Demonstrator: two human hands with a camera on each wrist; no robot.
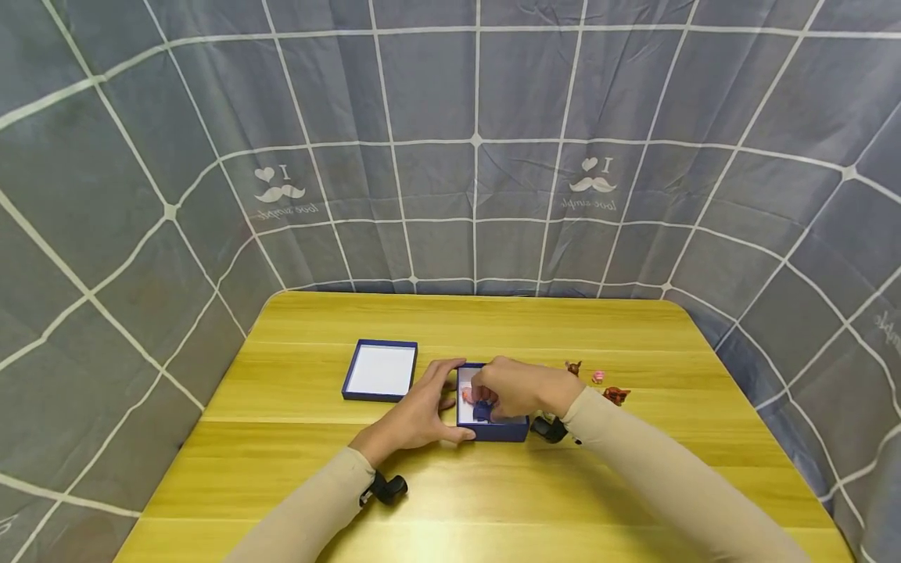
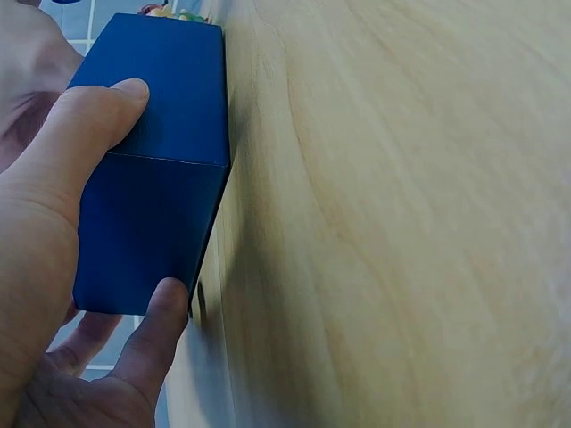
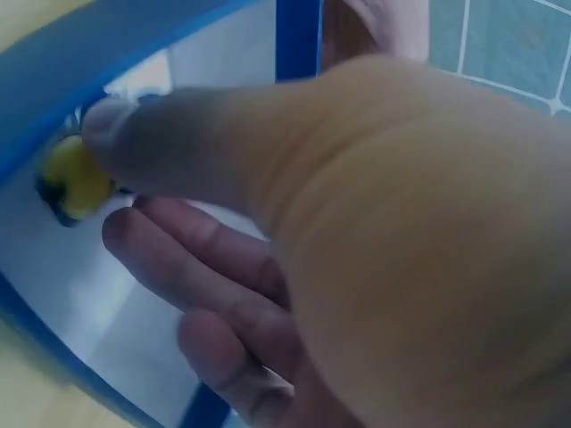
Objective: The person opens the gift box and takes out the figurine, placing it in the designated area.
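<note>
My left hand (image 1: 422,407) grips the left end of a blue box (image 1: 496,432), its thumb on the near wall. The left wrist view shows that thumb pressed on the blue box (image 2: 178,98) and a fingertip low on another wall. Reaching inside the box from the right, my right hand (image 1: 521,385) has its fingers curled. In the blurred right wrist view, its thumb and fingers pinch a small yellow-and-dark toy figure (image 3: 78,178), partly hidden behind the thumb. A small pink figure (image 1: 468,396) lies inside the box, left of the right hand.
Left of the box lies a square blue lid (image 1: 383,371), white inside face up. To the right stand a brown deer-like figure (image 1: 573,367), a pink figure (image 1: 598,377) and a reddish-brown figure (image 1: 616,396). A grey checked curtain (image 1: 436,188) hangs behind the wooden table (image 1: 296,438).
</note>
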